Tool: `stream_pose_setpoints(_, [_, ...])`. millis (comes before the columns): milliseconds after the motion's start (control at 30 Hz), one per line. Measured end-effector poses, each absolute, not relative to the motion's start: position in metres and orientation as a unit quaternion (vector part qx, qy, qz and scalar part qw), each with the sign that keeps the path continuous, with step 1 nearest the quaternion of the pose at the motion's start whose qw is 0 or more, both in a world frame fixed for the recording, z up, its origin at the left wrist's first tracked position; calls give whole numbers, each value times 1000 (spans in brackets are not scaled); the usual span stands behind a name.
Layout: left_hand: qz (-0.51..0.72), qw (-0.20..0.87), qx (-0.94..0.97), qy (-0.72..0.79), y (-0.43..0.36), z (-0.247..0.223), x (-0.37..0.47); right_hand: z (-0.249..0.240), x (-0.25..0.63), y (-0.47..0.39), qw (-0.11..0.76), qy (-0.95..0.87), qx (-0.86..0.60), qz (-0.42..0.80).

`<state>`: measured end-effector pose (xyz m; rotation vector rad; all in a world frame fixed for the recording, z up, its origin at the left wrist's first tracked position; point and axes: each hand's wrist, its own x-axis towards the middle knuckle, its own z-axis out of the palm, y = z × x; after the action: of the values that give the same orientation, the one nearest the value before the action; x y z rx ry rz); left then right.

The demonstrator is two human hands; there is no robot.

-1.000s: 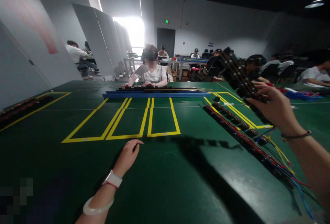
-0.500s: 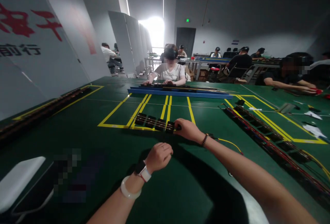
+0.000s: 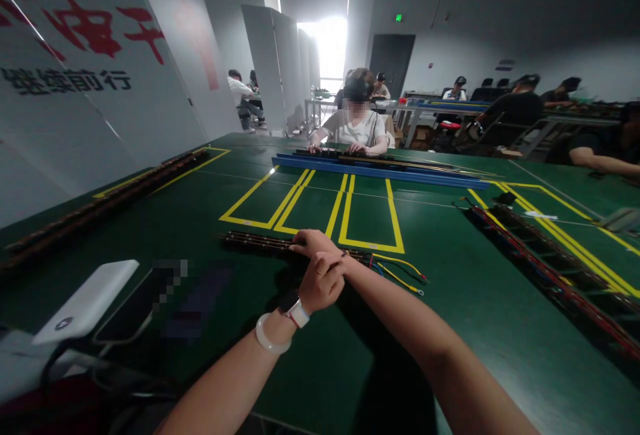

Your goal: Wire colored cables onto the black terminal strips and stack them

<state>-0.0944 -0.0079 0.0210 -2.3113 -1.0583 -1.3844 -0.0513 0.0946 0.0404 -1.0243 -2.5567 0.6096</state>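
A dark, slim assembly lies across the green table, with yellow, red and blue wires at its right end. My right hand grips it near the middle, fingers closed at its upper edge. My left hand, with a watch and a white bangle at the wrist, is just in front, its fingers curled beside my right wrist. Whether my left fingers hold anything is hidden. Yellow tape outlines mark the table beyond the assembly.
A blue channel spans the far side, where a person works. Wired strips lie at right, another long strip at left. A white box and dark phone-like object sit near left.
The assembly has turned from its segmented face to a narrow edge and sits nearer me. My left hand has risen beside my right wrist. The view has swung right.
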Motion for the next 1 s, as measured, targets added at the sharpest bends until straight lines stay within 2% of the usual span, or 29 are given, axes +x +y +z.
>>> stream_pose_setpoints(167, [-498, 122, -768, -384, -9, 22, -95, 57, 18, 108, 276, -882, -311, 223])
stream_pose_setpoints(300, [-472, 19, -791, -388, -6, 25, -91, 53, 117, 119, 276, -824, -406, 284])
stream_pose_setpoints(467, [-376, -217, -782, -447, -5, 31, -70, 32, 194, 106, 210, -791, -458, 348])
stream_pose_setpoints(600, [-261, -447, -717, -467, -6, 32, -48, 21, 197, 89, 153, -794, -434, 397])
stream_pose_setpoints(733, [-211, -617, -604, -459, -3, 29, -32, 17, 184, 79, 135, -817, -430, 360])
stream_pose_setpoints(833, [-225, -651, -552, -470, 0, 26, -23, 15, 178, 76, 122, -834, -427, 328])
stream_pose_setpoints(1000, [-251, -637, -546, -484, 0, 17, -8, 11, 172, 68, 142, -823, -418, 357])
